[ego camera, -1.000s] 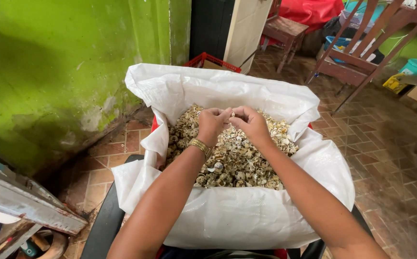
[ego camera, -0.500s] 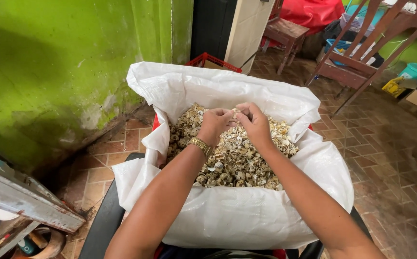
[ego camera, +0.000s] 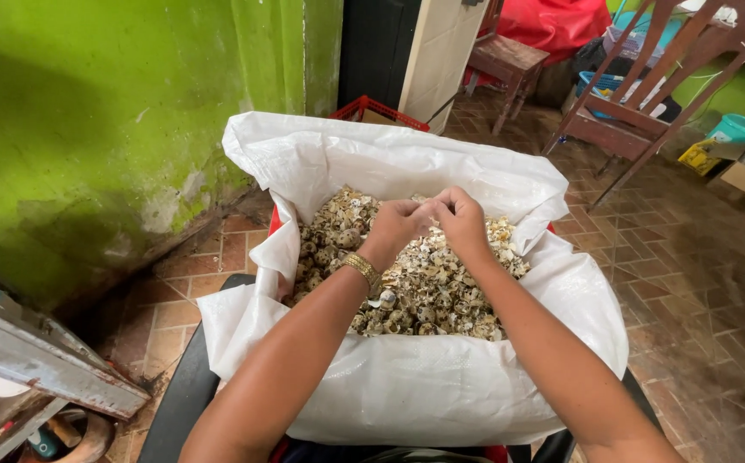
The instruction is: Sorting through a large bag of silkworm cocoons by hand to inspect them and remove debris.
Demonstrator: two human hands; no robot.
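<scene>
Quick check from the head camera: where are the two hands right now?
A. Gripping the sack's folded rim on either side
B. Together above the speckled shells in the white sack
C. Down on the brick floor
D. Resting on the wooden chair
B: the left hand and right hand meet fingertip to fingertip over the shells inside the white sack.

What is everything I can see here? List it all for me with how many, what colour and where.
sack: one, white, open-mouthed, centre foreground
speckled shells: a heap, too many to count, cream and brown, inside the sack
crate: one, red, behind the sack, mostly hidden
wall: one, bright green, worn at the base, left
floor: reddish-brown brick, right and under the sack
wooden chairs: at least two, reddish brown, upper right
tub: one, teal, far right
bracelet: one, gold, on the left wrist
left hand: closed, fingertips pinched, above the shells
right hand: closed, fingertips meeting the left hand's
</scene>
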